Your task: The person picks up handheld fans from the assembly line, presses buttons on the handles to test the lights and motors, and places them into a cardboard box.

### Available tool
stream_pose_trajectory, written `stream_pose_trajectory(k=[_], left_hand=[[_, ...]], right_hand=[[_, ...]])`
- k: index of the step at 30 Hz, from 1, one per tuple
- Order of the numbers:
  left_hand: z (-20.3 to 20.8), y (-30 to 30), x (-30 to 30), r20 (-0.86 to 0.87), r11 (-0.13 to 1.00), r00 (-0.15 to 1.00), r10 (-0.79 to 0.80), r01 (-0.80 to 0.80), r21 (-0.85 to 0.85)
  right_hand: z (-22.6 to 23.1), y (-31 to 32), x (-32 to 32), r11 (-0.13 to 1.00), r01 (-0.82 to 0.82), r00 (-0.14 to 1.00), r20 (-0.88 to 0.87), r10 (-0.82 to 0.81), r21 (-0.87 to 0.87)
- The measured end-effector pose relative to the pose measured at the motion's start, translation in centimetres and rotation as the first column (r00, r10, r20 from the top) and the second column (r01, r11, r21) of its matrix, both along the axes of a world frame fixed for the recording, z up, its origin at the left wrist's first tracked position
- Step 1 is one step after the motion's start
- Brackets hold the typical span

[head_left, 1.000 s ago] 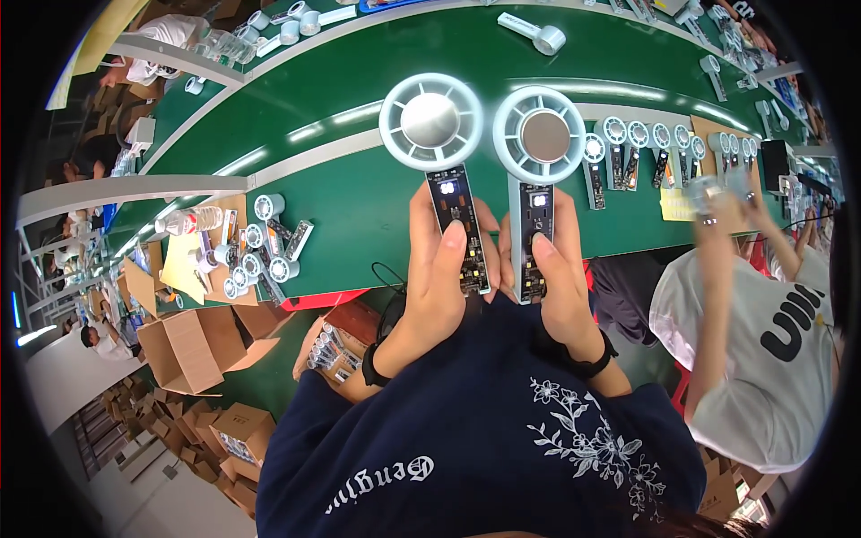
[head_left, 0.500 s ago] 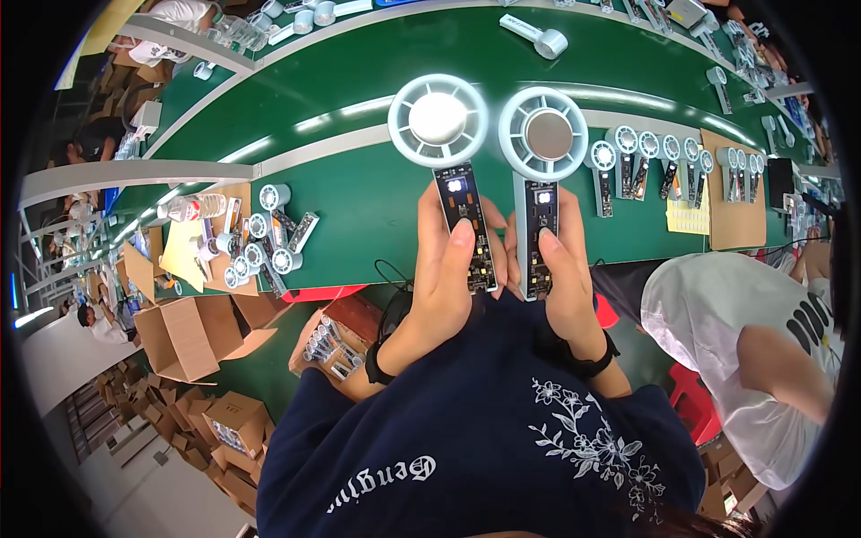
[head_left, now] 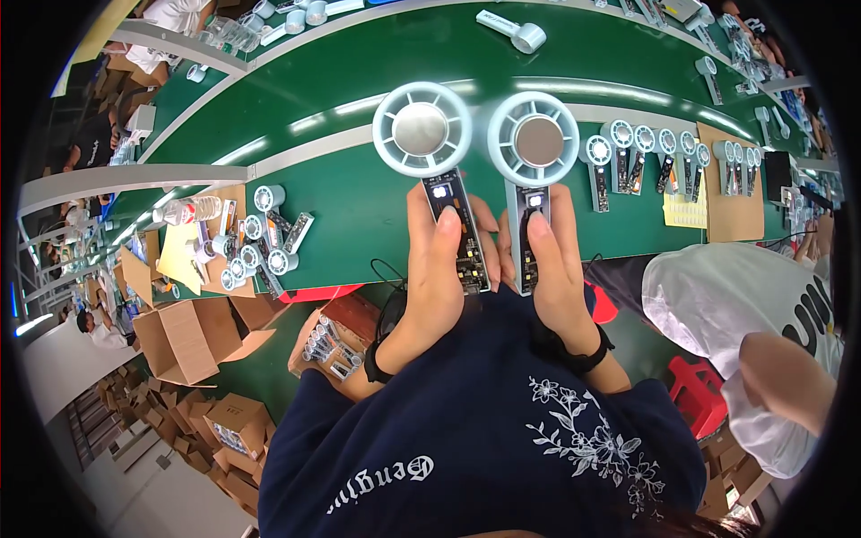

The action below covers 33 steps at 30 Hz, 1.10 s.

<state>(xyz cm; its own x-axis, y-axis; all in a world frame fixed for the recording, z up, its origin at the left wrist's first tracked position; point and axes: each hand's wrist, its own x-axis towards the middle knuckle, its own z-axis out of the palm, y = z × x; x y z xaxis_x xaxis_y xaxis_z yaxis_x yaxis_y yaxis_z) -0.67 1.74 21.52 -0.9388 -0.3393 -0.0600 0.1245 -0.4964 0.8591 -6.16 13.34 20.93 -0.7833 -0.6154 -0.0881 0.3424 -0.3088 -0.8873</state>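
My left hand (head_left: 438,260) is closed round the handle of a pale blue handheld fan (head_left: 421,131). Its handle is uncovered, showing a black circuit board (head_left: 471,260) with a lit white light near the top. My left thumb presses on the board just below that light. A second handheld fan (head_left: 534,141) of the same kind is in my right hand (head_left: 558,264), also with its board exposed and a light glowing. The right thumb lies on that board just under the light. Both fans stand side by side with their round heads away from me, a small gap between them.
Several open fans (head_left: 251,247) lie heaped at the left beside a plastic bottle (head_left: 188,210). More fans (head_left: 621,143) are lined up at the right near a cardboard sheet (head_left: 737,211). An open carton (head_left: 184,341) stands lower left. A person in white (head_left: 717,296) sits at the right.
Both hands and fans have shifted slightly left. Both thumbs have moved up their boards toward the lights. The person at the right has moved an arm.
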Motion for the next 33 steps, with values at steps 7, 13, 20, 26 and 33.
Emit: stream_pose_trajectory(k=[7, 13, 20, 26, 33], left_hand=[[-0.6, 0.3, 0.1, -0.006, 1.000, 1.000, 0.006, -0.006, 0.007], [-1.3, 1.0, -0.5, -0.081, 0.988, 0.995, 0.055, -0.066, -0.141], [-2.1, 0.4, -1.5, -0.057, 0.985, 0.996, 0.062, -0.070, -0.155], [-3.1, 0.0, -2.5, -0.038, 0.991, 0.999, 0.027, -0.031, -0.130], [-3.8, -0.1, -4.1, 0.045, 0.998, 0.999, -0.027, 0.030, -0.057]], right_hand=[[-1.8, 0.5, -0.7, 0.989, 0.123, 0.948, -0.304, -0.093, 0.081], [-2.4, 0.7, -1.8, 0.980, 0.197, 0.871, -0.463, -0.161, 0.030], [-2.4, 1.0, -2.0, 0.987, 0.162, 0.938, -0.311, -0.153, 0.004], [-2.8, 1.2, -2.8, 0.983, 0.181, 0.943, -0.289, -0.165, 0.028], [-3.9, 1.3, -4.2, 0.983, 0.182, 0.952, -0.255, -0.168, 0.033]])
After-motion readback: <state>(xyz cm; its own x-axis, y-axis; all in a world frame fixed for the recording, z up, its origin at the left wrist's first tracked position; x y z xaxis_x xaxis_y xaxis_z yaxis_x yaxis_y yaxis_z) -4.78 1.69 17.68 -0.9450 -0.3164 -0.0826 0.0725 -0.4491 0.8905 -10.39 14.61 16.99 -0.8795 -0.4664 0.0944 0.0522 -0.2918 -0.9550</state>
